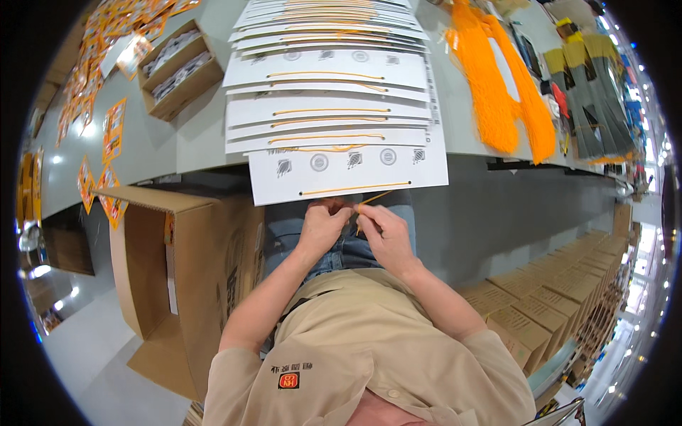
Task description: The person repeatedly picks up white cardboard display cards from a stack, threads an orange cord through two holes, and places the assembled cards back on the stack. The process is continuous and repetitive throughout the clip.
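Just below the table's front edge, my two hands meet over my lap with fingers pinched. Between the fingertips of my right hand [383,233] is a thin orange cord [376,197]; its upper end slants up toward the nearest white sheet [348,169]. My left hand [324,226] is closed beside it, fingertips close to the right hand's, and seems to pinch the same cord, though its fingers partly cover this. The nearest sheet overhangs the edge, with an orange cord running between its two holes. Behind it lies a long overlapping row of similar corded sheets [327,106].
Bundles of orange cord [490,92] lie right of the sheets, with dark grey bundles [590,106] beyond. A divided cardboard tray [177,71] and orange printed packets [114,131] are on the left. An open carton [185,270] stands left of me; brown boxes [547,298] line the right.
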Demonstrator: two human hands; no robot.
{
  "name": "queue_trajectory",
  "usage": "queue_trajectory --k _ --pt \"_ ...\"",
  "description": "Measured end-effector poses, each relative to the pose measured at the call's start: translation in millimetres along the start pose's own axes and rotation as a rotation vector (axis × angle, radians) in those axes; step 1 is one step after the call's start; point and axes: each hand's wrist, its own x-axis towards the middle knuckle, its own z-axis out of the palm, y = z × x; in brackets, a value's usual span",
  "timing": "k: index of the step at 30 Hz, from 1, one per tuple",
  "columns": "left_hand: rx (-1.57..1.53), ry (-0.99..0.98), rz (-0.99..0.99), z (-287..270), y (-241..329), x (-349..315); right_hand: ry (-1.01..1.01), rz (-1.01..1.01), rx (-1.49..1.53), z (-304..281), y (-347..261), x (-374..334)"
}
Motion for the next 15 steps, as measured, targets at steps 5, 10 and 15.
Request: queue_trajectory --k 5,10,15 --pt "-0.138 -0.016 0.087 1.6 5.9 -10.7 0.056 -0.061 -0.019 -10.3 -7.8 17.7" --pt "-0.412 0.022 0.003 12.5 -5.9 3.5 0.104 -0.147 0.039 -3.8 -8.8 10.0" --pt "-0.304 0.197 0.039 1.8 -3.3 1.4 0.133 0.170 -0.014 -16.1 16.9 9.3"
